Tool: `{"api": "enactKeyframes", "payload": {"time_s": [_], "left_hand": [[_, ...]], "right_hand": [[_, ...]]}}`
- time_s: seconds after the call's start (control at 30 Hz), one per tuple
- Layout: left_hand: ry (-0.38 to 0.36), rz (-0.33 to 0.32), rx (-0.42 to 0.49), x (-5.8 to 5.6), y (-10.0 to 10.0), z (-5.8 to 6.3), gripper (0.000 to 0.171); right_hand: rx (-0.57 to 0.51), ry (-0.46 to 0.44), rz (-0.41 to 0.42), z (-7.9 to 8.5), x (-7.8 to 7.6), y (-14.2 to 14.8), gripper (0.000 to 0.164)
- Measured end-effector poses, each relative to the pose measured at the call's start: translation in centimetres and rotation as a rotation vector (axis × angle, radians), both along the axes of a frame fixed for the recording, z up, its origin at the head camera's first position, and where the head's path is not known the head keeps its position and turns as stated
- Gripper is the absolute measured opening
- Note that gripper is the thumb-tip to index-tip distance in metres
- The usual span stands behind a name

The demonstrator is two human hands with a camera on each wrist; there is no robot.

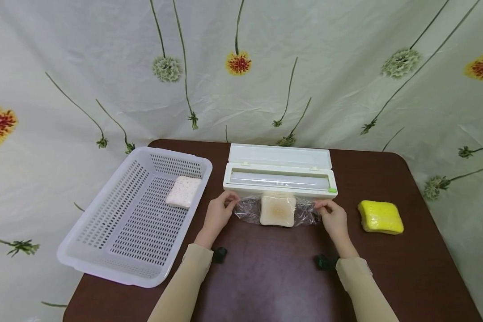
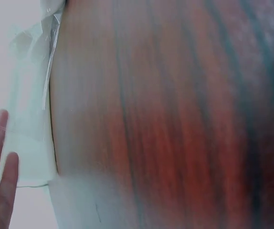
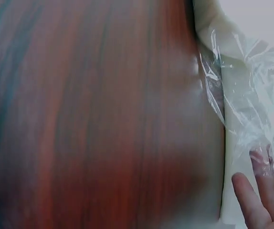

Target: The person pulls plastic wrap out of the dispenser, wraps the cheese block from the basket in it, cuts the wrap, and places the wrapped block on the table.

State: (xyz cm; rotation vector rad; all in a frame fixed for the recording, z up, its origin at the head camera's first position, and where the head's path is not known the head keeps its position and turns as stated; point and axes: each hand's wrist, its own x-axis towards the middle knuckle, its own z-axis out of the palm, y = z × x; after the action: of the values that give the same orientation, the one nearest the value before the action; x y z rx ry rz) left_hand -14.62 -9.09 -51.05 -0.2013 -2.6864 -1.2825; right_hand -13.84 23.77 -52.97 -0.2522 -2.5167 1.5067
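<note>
Clear cling film (image 1: 247,210): left hand (image 1: 218,213) pinches nine-o'clock end, right hand (image 1: 333,219) pinches three-o'clock end; toast slice (image 1: 277,210) sits between, white film dispenser (image 1: 241,189) open at twelve o'clock.

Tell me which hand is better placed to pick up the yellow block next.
Probably the right hand: the yellow block lies on its side, while the left hand is beyond the bread slice. Both pinch clear film, so releasing that comes first.
</note>
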Motion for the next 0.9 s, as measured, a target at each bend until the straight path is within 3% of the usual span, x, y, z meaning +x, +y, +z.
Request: {"api": "enactKeyframes", "payload": {"time_s": [0.27, 0.53, 0.73, 0.9], "left_hand": [[-0.003, -0.029, -0.083, 0.11, -0.11, -0.06, 0.024], [0.026, -0.074, -0.245, 0.08, 0.01, 0.02, 0.023], [-0.026, -0.09, -0.291, 0.2, 0.14, 0.21, 0.023], [-0.087, -0.099, -0.262, 0.22, 0.3, 0.44, 0.023]], "right_hand": [[0.154, -0.006, 0.098, 0.42, 0.09, 0.51, 0.021], [0.281, 0.092, 0.166, 0.42, 0.45, 0.7, 0.029], [0.302, 0.093, 0.202, 0.57, 0.59, 0.61, 0.028], [0.295, 0.09, 0.217, 0.63, 0.65, 0.39, 0.022]]}}
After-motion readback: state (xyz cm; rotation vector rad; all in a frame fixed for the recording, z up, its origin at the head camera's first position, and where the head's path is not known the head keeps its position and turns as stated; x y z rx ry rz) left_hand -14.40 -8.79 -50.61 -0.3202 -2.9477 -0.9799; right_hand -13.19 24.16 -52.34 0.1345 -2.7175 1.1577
